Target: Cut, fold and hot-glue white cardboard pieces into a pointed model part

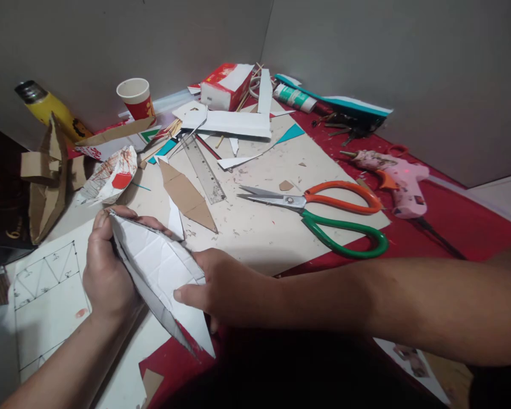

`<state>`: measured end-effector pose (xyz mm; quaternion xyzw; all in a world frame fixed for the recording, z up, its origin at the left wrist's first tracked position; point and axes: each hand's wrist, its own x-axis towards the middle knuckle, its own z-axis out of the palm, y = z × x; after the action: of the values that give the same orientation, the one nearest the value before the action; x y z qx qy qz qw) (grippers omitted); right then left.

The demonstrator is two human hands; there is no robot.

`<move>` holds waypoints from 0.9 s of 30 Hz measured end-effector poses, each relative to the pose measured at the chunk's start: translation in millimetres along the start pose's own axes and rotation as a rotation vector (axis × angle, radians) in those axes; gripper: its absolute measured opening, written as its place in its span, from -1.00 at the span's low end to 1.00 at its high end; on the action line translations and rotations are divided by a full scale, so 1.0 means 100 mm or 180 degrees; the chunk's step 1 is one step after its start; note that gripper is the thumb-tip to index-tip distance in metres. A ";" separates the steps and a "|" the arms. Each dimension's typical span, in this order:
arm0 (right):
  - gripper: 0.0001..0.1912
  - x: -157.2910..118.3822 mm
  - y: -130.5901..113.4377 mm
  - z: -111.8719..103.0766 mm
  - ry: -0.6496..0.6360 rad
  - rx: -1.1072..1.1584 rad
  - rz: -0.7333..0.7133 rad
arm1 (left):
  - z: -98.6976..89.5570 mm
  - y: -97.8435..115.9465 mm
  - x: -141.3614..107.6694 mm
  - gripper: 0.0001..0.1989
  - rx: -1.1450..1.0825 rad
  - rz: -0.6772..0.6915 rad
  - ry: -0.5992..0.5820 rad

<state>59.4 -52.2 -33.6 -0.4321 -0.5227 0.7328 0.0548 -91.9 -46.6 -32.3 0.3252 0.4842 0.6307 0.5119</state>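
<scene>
Between my hands is a white cardboard boat-shaped piece [153, 255], folded with raised sides and pointed ends. My left hand [111, 272] wraps around its far left side, fingers curled behind the upper tip. My right hand [217, 287] grips the right wall, its thumb lying inside on the white surface. Just beyond the piece lies a brown cardboard cutout with pointed ends [189, 196]. Scissors [287, 200] with one orange and one green handle rest to the right, blades slightly apart. A clear ruler [204, 170] lies behind the cutout.
A pink glue gun [402, 180] sits on the red cloth at right, its cord trailing forward. Along the back stand a yellow bottle [57, 113], a paper cup [138, 102] and a red box [227, 85]. A cardboard boat [49, 182] stands at left beside a sheet with drawn lines [46, 295].
</scene>
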 end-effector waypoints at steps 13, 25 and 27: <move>-0.75 -0.04 -0.04 -0.07 -0.0170 -0.0321 0.0102 | -0.02 0.04 -0.02 -0.77 0.0036 -0.0018 -0.0101; -0.85 -0.02 -0.07 -0.12 -0.0560 0.0044 -0.0131 | -0.08 0.03 0.03 -0.81 -0.0102 0.0024 -0.0062; -0.85 -0.05 -0.06 -0.14 -0.0554 0.0063 -0.0191 | -0.09 0.04 0.04 -0.82 -0.0143 0.0029 -0.0025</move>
<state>70.1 -41.6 -26.8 -0.3504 -0.5309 0.7708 0.0353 -103.0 -45.4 -31.6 0.3183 0.4664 0.6424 0.5181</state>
